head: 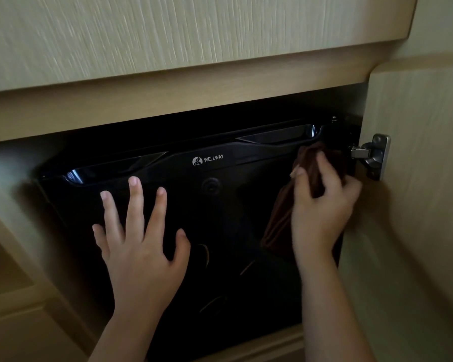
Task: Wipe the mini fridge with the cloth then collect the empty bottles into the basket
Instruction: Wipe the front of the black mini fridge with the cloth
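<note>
A black mini fridge (220,205) with a white WELLWAY logo sits inside a light wooden cabinet, its glossy door facing me. My left hand (139,246) lies flat on the fridge door with the fingers spread. My right hand (322,205) grips a dark brown cloth (280,223) and presses it against the upper right part of the fridge door; the cloth hangs down below the hand. No bottles or basket are in view.
The cabinet door (408,205) stands open on the right, with a metal hinge (372,155) close to my right hand. A wooden drawer front (168,35) overhangs the fridge. The cabinet's left wall (19,205) frames the fridge.
</note>
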